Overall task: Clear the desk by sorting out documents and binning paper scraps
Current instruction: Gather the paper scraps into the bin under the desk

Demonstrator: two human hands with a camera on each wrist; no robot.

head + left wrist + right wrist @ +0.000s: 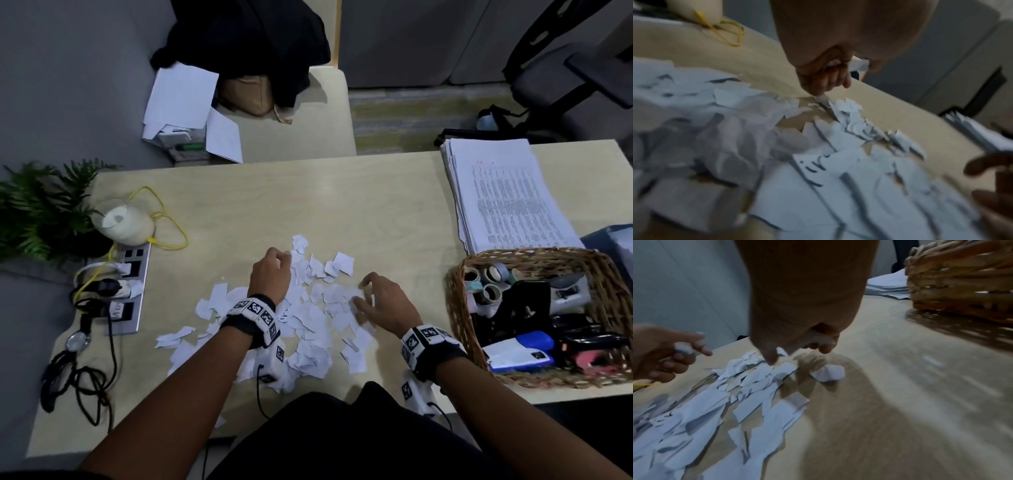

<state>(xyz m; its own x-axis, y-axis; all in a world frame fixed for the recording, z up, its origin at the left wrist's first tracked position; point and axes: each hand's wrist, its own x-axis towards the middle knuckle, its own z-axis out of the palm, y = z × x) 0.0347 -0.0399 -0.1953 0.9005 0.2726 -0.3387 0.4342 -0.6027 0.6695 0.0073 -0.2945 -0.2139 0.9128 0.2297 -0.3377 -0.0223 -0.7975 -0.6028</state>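
From the head view I see the paper scraps [308, 318] spread across the lower middle of the table [376, 205], and no bin shows anywhere in frame, so my first worry is the carry: I judge that whatever I gather must travel out of sight, and loose bits can drop on the way. My left hand [270, 274] sits at the upper left edge of the heap, my right hand [380, 301] at its right edge, fingers curved down onto the paper. The stack of documents [507, 195] lies at the upper right, just behind the wicker basket [459, 308]; a careless sweep to the right could push scraps against it or into the basket. Some scraps lie at the near table edge, where my forearms could knock them to the floor. In the left wrist view my left hand [826, 76] is clenched round a wad of scraps, with one more piece pinched at the fingertips [818, 92]; an overfull fist may shed pieces. In the right wrist view my right hand [797, 344] presses its curved fingers on the heap and grasps nothing I can make out; a crumpled piece [828, 373] lies apart at centre and could be missed. Both wrist views are blurred.
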